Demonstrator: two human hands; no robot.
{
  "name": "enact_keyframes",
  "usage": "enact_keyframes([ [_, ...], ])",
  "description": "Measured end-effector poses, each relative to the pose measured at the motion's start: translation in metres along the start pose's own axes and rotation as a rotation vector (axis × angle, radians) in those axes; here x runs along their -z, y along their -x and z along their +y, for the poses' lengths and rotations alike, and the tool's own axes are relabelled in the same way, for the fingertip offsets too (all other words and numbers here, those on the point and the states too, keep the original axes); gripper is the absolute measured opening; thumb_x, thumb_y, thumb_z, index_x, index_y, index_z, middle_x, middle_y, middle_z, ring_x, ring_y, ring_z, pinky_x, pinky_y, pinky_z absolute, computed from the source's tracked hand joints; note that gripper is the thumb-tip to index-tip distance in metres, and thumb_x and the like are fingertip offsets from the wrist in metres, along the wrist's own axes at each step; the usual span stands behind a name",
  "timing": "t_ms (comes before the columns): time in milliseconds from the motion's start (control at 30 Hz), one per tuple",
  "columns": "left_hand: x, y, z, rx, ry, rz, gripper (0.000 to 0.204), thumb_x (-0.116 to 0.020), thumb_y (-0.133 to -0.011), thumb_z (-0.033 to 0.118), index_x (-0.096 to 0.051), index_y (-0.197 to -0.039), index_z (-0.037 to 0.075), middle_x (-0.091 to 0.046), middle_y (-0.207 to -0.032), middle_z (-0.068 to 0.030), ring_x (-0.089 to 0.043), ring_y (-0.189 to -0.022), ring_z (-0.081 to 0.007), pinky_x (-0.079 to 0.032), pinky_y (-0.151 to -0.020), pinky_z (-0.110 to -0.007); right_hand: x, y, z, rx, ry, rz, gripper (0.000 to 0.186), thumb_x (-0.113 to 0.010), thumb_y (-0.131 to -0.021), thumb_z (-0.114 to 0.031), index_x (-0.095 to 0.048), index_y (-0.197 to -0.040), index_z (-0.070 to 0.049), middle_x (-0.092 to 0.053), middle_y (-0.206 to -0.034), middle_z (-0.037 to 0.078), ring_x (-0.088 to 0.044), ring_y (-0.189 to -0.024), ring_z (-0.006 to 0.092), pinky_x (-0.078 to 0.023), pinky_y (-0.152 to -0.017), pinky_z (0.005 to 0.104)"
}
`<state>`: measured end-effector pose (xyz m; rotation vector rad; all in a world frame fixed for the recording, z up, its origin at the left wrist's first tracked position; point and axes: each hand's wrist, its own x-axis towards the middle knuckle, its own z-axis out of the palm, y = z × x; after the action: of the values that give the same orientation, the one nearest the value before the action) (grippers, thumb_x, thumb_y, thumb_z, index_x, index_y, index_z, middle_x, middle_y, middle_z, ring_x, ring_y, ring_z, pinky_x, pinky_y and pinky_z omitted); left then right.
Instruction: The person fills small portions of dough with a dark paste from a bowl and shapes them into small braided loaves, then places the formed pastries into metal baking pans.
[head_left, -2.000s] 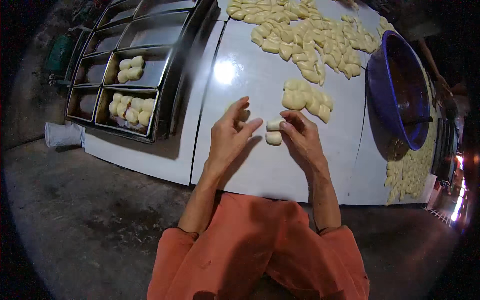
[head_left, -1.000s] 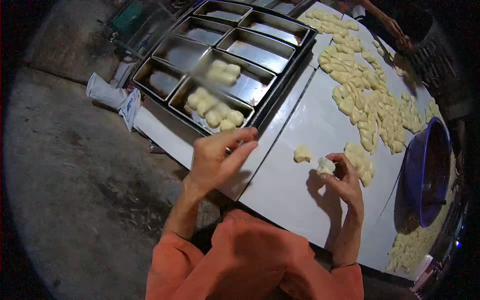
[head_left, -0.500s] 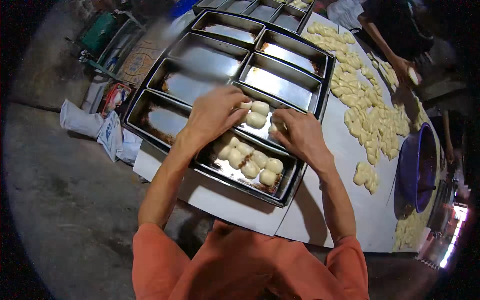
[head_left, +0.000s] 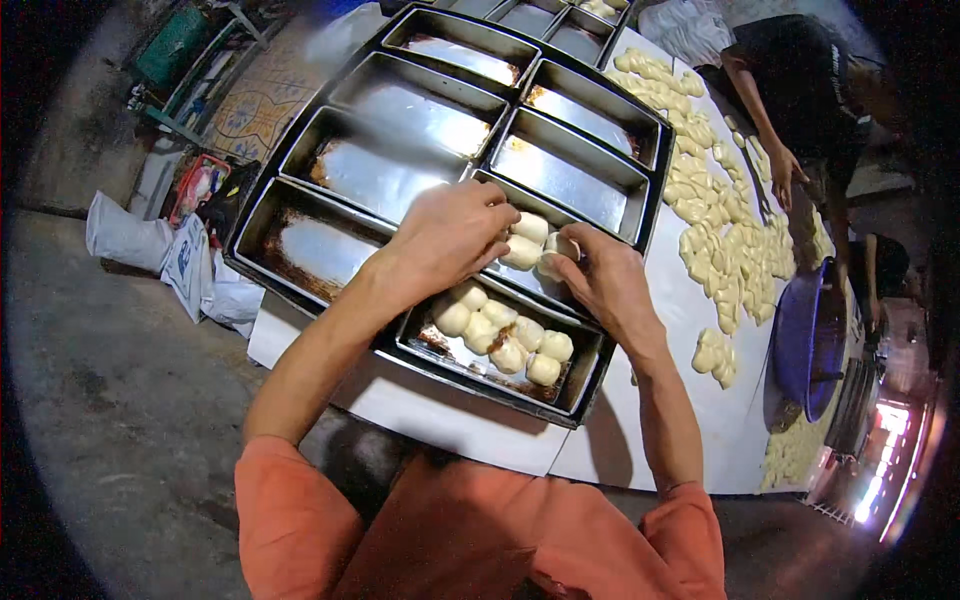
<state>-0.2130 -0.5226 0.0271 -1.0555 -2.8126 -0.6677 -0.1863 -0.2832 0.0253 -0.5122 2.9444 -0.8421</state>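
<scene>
Both my hands are over a metal loaf pan (head_left: 600, 222) in a black tray of several pans. My left hand (head_left: 450, 235) rests with curled fingers against pale dough balls (head_left: 524, 240) lying in that pan. My right hand (head_left: 600, 280) pinches a dough ball (head_left: 556, 247) at the pan's near end. The pan nearest me (head_left: 585, 375) holds several round dough balls (head_left: 505, 335) in two rows. The other pans (head_left: 380, 170) are greased and hold nothing.
Many shaped dough pieces (head_left: 715, 225) lie on the white table (head_left: 700, 440) to the right, beside a blue basin (head_left: 800, 340). Another person in dark clothing (head_left: 790, 100) reaches toward the dough at the far right. White sacks (head_left: 150, 245) lie on the concrete floor at left.
My hands left the bare table where they were shaping dough and moved left to the pans. They now set dough into the second pan; the view has swung over the tray.
</scene>
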Motion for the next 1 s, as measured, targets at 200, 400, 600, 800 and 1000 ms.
enact_keyframes([
  [200,-0.011,0.001,0.006,-0.047,-0.037,0.009,0.019,-0.07,-0.084,0.025,-0.071,-0.099,0.013,-0.065,-0.108,-0.0086,-0.064,-0.097,-0.0289,-0.053,-0.08,-0.042,0.001,0.0,-0.019,0.037,0.357,0.002,0.026,-0.061,-0.095,-0.035,-0.061,-0.1,-0.01,-0.069,-0.073,0.014,-0.068,-0.065,0.0351,-0.052,-0.057,0.0461],
  [400,-0.009,0.009,0.014,-0.048,0.021,-0.018,0.027,-0.068,-0.085,0.037,-0.073,-0.091,0.011,-0.063,-0.114,-0.0105,-0.059,-0.109,-0.0288,-0.046,-0.089,-0.045,-0.003,-0.027,-0.008,0.31,0.408,0.054,0.021,-0.066,-0.083,-0.019,-0.063,-0.104,-0.013,-0.069,-0.082,0.01,-0.068,-0.067,0.0311,-0.053,-0.057,0.042],
  [600,-0.014,0.01,0.009,-0.067,-0.03,0.0,0.035,-0.067,-0.085,0.044,-0.075,-0.087,0.011,-0.063,-0.114,-0.0103,-0.059,-0.109,-0.027,-0.045,-0.087,-0.043,-0.013,-0.049,-0.021,0.357,0.497,-0.157,0.025,-0.071,-0.078,-0.023,-0.066,-0.099,-0.011,-0.07,-0.084,0.011,-0.069,-0.074,0.034,-0.055,-0.066,0.0447],
  [800,-0.013,0.011,0.011,-0.006,-0.021,-0.044,0.034,-0.064,-0.088,0.044,-0.073,-0.084,0.012,-0.063,-0.105,-0.0088,-0.061,-0.102,-0.0252,-0.045,-0.083,-0.041,0.004,-0.047,-0.001,0.216,0.011,-0.135,0.018,-0.068,-0.084,-0.02,-0.068,-0.094,-0.005,-0.069,-0.08,0.021,-0.069,-0.077,0.0373,-0.053,-0.069,0.0452],
  [1000,-0.012,0.013,0.01,-0.012,0.182,0.173,0.043,-0.071,-0.084,0.039,-0.065,-0.112,0.006,-0.064,-0.108,-0.0131,-0.061,-0.102,-0.0333,-0.048,-0.084,-0.044,0.02,-0.009,0.026,-0.217,-0.902,0.075,0.018,-0.068,-0.089,-0.013,-0.064,-0.1,0.001,-0.07,-0.093,0.009,-0.069,-0.079,0.0161,-0.056,-0.069,0.0264],
])
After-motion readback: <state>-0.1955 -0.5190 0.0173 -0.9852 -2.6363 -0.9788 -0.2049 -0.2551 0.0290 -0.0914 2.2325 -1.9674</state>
